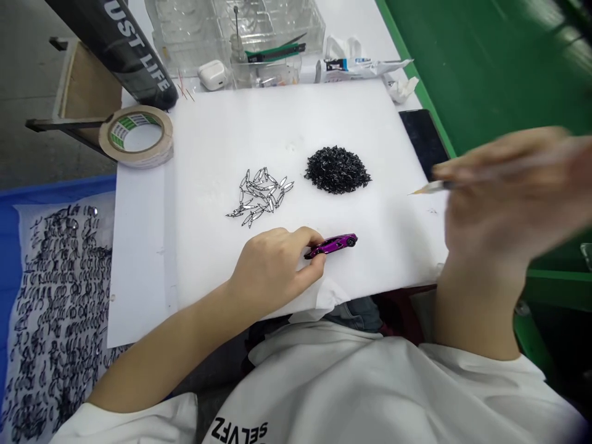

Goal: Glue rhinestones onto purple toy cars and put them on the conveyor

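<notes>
My left hand (280,265) pinches the front end of a small purple toy car (333,244) between thumb and fingers, low over the white foam board (208,265). Raised at the right, my right hand (499,191) is blurred; its fingers close round a thin brush (444,185) with a pale yellowish tip pointing left. Beyond the car lies a heap of small black pieces (337,170). Left of that heap, slim clear pieces with dark outlines (261,196) are spread in a loose cluster.
A tape roll (164,139) and a black cylinder (134,52) stand at the left. Along the back are clear plastic trays (185,37), a white earbud case (213,75) and a tube (351,68). A phone (423,142) lies right. A blue tray (9,246) holds many dark parts.
</notes>
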`<state>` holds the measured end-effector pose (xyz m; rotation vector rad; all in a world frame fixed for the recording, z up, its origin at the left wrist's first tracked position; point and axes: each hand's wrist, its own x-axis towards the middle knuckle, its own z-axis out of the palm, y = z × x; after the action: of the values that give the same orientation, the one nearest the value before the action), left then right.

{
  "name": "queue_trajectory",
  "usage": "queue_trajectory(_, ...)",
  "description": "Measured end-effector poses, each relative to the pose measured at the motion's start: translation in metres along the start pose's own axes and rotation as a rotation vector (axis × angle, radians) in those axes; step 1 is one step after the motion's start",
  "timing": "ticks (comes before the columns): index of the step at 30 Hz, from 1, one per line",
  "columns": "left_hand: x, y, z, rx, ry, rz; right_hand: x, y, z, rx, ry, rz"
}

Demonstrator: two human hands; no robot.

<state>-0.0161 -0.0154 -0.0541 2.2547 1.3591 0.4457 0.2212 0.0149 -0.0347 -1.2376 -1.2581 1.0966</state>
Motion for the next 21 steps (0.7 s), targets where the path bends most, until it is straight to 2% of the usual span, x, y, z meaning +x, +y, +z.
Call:
queue_trajectory(2,0.0,0.0,0.001,0.003,0.002,0.0,0.003,0.001,0.004,-0.017,0.115,-0.067)
queue_trajectory(3,0.0,0.0,0.001,0.006,0.003,0.003,0.002,0.0,0.009,0.0,0.097,-0.121)
queue_trajectory(5,0.0,0.0,0.002,0.01,0.003,0.009,-0.004,-0.006,0.019,0.112,-0.123,-0.241)
queue_trajectory(7,0.0,-0.001,0.001,0.011,0.002,0.013,-0.01,-0.014,0.029,0.262,-0.472,-0.329)
queue_trajectory(8,0.0,0.0,0.0,0.011,0.001,0.014,-0.012,-0.017,0.034,0.309,-0.633,-0.321)
queue_trajectory(10,0.0,0.0,0.0,0.011,-0.001,0.01,-0.015,-0.018,0.041,0.381,-0.821,-0.291)
queue_trajectory(11,0.0,0.0,-0.001,0.011,-0.001,0.008,-0.015,-0.016,0.044,0.414,-0.842,-0.277)
queue_trajectory(14,0.0,0.0,0.0,0.007,0.001,0.012,-0.016,-0.008,0.05,0.494,-0.8,-0.301)
queue_trajectory(17,0.0,-0.001,0.001,0.008,0.004,0.013,-0.018,-0.003,0.051,0.487,-0.765,-0.318)
queue_trajectory(21,0.0,-0.001,0.003,0.014,0.017,0.013,-0.02,-0.003,0.05,0.484,-0.782,-0.319)
